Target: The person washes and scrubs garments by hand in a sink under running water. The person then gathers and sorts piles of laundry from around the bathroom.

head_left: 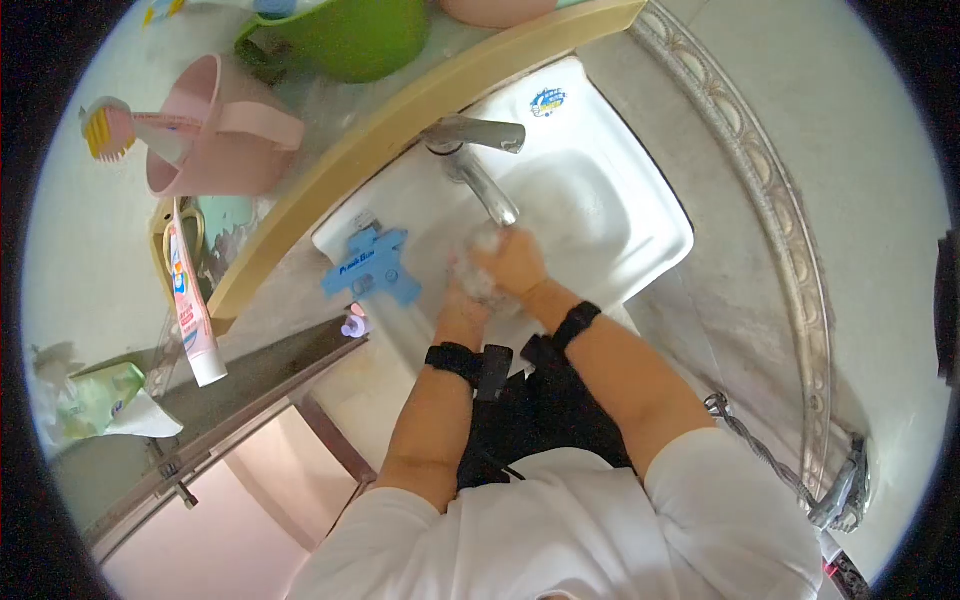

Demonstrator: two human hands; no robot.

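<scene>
Over the white washbasin [655, 215], just below the metal faucet [490, 190], my two hands come together. Whitish stuff [483, 275], lather or wet cloth, shows between them; blur hides which. My right hand [518, 262] is curled closed around part of it, its knuckles near the spout. My left hand [466, 285] lies against it from the left, with its fingers smeared by motion and partly covered. A blue star-shaped piece with printed lettering [372, 267] rests at the basin's left side, apart from both hands.
On the ledge at left stand a pink mug [225, 140] with a toothbrush [110, 130], a green cup [365, 40] and a toothpaste tube [187, 300]. A curved yellowish rim [420, 105] borders the basin. A hose [765, 450] hangs at lower right.
</scene>
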